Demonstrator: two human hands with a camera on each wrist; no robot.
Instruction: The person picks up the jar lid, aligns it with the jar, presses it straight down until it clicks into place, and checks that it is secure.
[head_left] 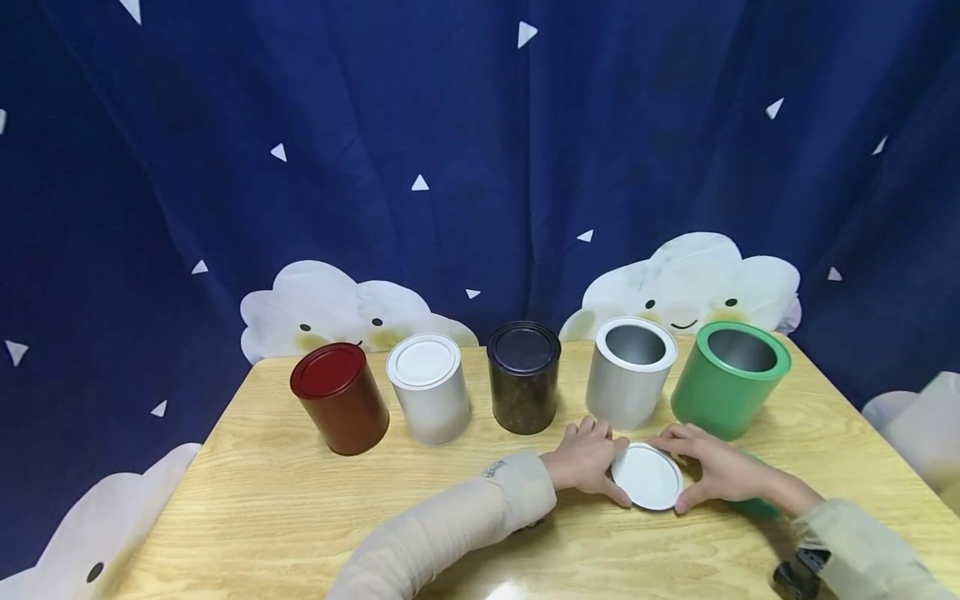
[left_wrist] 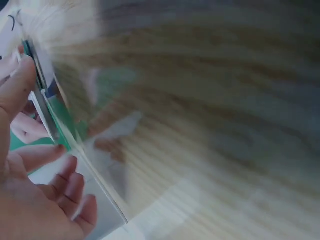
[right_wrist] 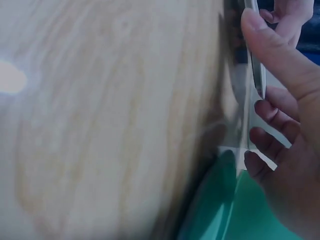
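A round white lid is held between both hands, in front of the open white can. My left hand grips its left edge with thumb and fingers. My right hand grips the opposite edge. Seen edge-on in the right wrist view, the lid is raised off the table, thumb on one side and fingers on the other. Beneath the right wrist lies a green lid, partly hidden by the forearm. The open green can stands just behind the right hand.
A dark red can, a white can and a black can, all lidded, stand in a row with the open ones near the back of the wooden table. Behind it hangs a blue curtain with white clouds.
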